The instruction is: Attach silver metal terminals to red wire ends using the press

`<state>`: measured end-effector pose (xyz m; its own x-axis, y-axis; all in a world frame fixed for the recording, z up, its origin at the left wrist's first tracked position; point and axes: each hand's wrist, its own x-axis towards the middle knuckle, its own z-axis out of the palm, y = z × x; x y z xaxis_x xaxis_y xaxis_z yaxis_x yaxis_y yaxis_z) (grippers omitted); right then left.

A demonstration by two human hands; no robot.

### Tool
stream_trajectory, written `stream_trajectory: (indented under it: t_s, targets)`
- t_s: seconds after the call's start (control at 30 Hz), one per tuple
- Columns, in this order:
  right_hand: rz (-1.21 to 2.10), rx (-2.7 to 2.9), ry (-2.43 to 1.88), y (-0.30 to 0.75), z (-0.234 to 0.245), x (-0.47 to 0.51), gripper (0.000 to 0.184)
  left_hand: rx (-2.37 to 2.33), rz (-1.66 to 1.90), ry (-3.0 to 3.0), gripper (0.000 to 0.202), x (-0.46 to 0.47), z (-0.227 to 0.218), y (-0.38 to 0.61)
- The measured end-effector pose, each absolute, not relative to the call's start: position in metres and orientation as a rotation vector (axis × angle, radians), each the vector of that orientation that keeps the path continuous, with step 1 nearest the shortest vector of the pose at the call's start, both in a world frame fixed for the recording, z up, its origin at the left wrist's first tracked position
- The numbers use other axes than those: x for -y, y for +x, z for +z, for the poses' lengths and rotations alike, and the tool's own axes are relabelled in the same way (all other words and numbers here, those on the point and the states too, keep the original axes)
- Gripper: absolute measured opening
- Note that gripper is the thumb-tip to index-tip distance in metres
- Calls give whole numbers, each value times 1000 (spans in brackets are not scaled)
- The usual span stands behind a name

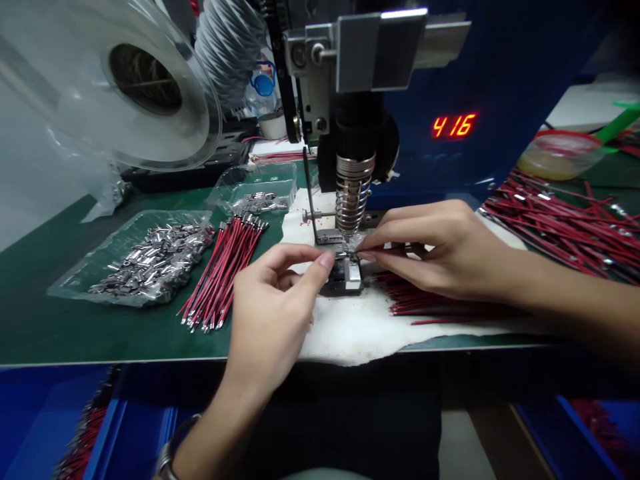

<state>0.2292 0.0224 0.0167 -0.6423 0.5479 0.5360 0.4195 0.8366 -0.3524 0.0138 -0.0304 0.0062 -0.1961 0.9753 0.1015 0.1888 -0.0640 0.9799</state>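
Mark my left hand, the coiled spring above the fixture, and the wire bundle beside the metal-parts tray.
Left hand [274, 297]: head view, middle of the hand.
Coiled spring [355, 190]: head view, its middle coils.
Wire bundle [220, 273]: head view, midway along its wires.

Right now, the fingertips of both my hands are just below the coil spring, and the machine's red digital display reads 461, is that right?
Not quite: in the head view, the red digital display reads 416, not 461. The fingertips of your left hand and right hand are indeed just below the coil spring.
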Motion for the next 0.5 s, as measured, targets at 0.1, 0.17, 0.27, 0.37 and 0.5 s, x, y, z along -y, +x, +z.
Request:
stream_trajectory:
  t_s: [0.1, 0.17, 0.27, 0.37, 0.5]
  targets:
    - [255, 2369, -715, 229, 17, -23, 16, -1459, 1328, 1297, 17, 31, 4, 15]
    - [268, 2387, -712, 230, 18, -24, 17, -1461, 1329, 1299, 18, 30, 2, 15]
    - [279, 2420, -680, 231, 19, -25, 18, -1465, 1326, 1318, 17, 28, 0, 16]
    - [261, 2439, -655, 232, 19, -26, 17, -1463, 1334, 1328, 14, 27, -1, 17]
    - [238, 2428, -652, 232, 19, -26, 15, -1458, 1340, 1330, 12, 29, 1, 17]
